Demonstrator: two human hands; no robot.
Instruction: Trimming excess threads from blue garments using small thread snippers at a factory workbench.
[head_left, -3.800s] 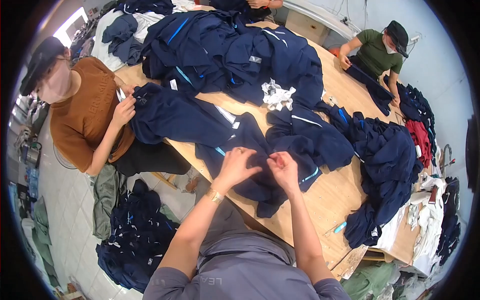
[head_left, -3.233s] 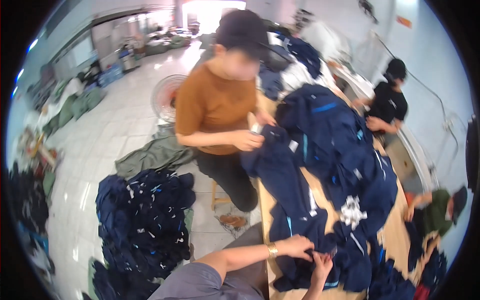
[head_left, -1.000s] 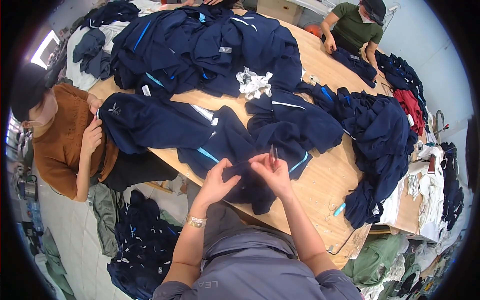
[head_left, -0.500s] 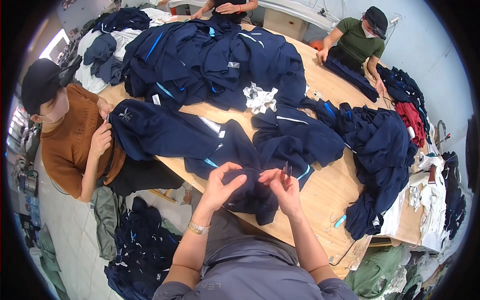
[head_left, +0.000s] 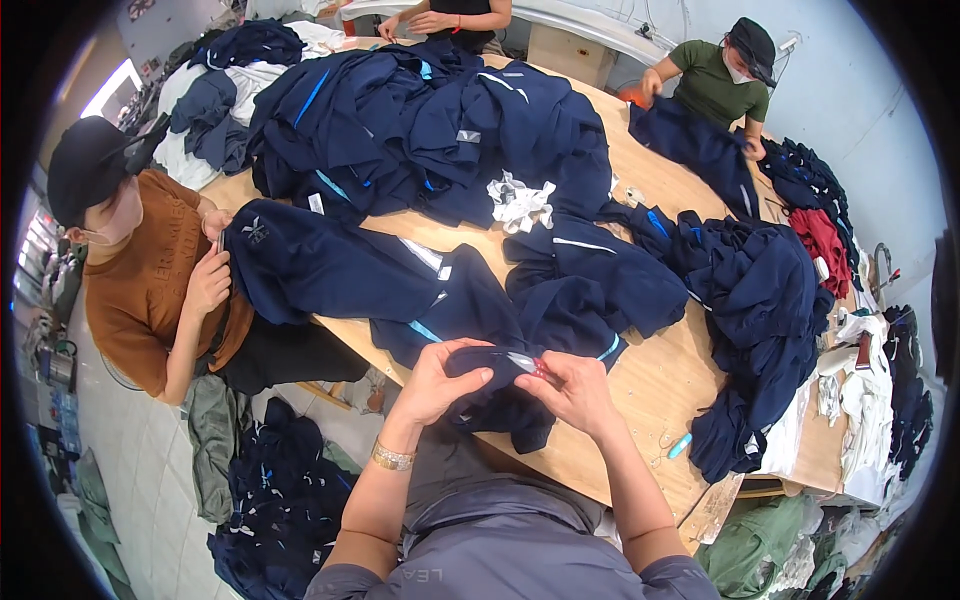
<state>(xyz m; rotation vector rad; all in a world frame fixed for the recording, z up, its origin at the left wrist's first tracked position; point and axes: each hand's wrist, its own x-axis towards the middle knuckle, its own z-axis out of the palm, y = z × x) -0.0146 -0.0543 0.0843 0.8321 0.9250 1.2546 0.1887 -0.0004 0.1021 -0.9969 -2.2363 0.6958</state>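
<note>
My left hand [head_left: 432, 386] is closed on a folded edge of a navy garment [head_left: 500, 408], thumb on top. The garment hangs over the table's near edge. In my right hand [head_left: 582, 394] is a small pair of thread snips [head_left: 541, 371] with red on the grip. Their pale metal blades point left and lie against the garment's edge, close to my left fingertips. Whether the blades are apart is too small to tell. My right fingers cover part of the snips.
Navy garments [head_left: 380, 120] are heaped across the wooden table [head_left: 640, 440], with a white bundle of strips [head_left: 520, 203] among them. A co-worker in brown [head_left: 150, 280] handles a garment at left; another in green [head_left: 710, 85] stands far right. A turquoise-handled tool [head_left: 679, 446] lies near right.
My right hand has turned, bringing the snips from pointing upward down to the garment's edge. The edge is now raised and stretched between my hands. The co-worker in green has shifted a navy garment.
</note>
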